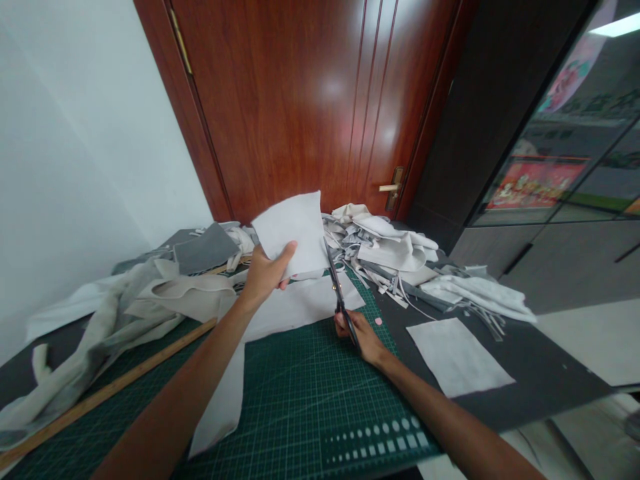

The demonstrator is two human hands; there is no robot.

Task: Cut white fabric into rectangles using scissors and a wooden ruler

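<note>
red-brown wooden door (285,100) | wooden ruler (115,389) along green cutting mat (295,407) | heaped offcuts (385,250), probably fabric

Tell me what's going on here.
A person holds a white fabric piece up in their left hand, with scissors in their right hand, the blades at the fabric's edge. Under the hands lies a green cutting mat, and a heap of fabric scraps sits beyond it.

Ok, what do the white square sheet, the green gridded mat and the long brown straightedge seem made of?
The white square sheet looks like matte fabric or felt, given its soft, bending edges. The green gridded mat seems plastic, with a low sheen and printed lines. The long brown straightedge looks like wood by its warm tone, though grain can't be seen.
</note>
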